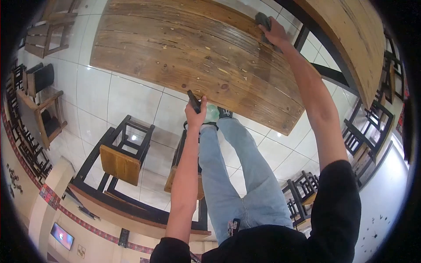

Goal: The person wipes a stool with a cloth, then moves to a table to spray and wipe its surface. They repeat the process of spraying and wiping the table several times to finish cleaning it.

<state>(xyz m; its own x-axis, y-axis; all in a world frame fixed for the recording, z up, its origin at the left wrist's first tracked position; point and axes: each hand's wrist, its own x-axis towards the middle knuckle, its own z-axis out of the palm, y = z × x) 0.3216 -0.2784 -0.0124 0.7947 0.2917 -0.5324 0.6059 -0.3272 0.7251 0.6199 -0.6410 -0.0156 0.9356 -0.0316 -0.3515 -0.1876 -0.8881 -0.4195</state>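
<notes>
A wooden table [175, 52] with knots and worn pale patches lies in front of me. My right hand [276, 33] reaches to its far right part, closed on a bunched grey cloth [263, 19] at the tabletop. Darker, wet-looking wood shows just below that hand. Close to the near edge, my left hand [196, 113] is wrapped round a spray bottle with a black head [193, 101]. Its greenish see-through body [212, 113] shows beside the hand, partly hidden by the fingers.
Another wooden tabletop [359, 39] on a black frame stands close on the right. A stool [120, 164] and a long table [131, 215] are behind me to the left. Chairs [41, 118] stand at the far left. White tiles [94, 87] cover the floor.
</notes>
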